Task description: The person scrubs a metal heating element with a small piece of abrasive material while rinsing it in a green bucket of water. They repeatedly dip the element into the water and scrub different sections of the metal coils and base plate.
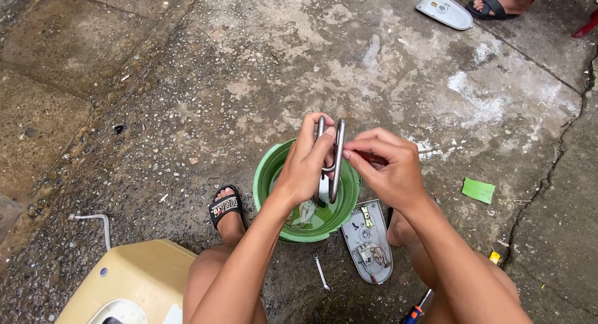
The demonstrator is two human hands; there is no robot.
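Hands (349, 165) (both) on metal coil (336, 156)

Single head view, steep downward, close over green basin (268, 174), concrete floor (187, 81).

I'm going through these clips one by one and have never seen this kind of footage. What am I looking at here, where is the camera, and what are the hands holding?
There is one picture, from a camera worn on a person's head, looking down at their own bare arms as they squat on rough concrete.

The left hand grips a bent metal tube element upright over a green basin holding some water. The right hand pinches at the element's top; what its fingers hold is hidden.

On the ground lie a small wrench, a grey panel with wiring, a cream appliance casing, a green scrap and a white cover beside another person's sandalled foot.
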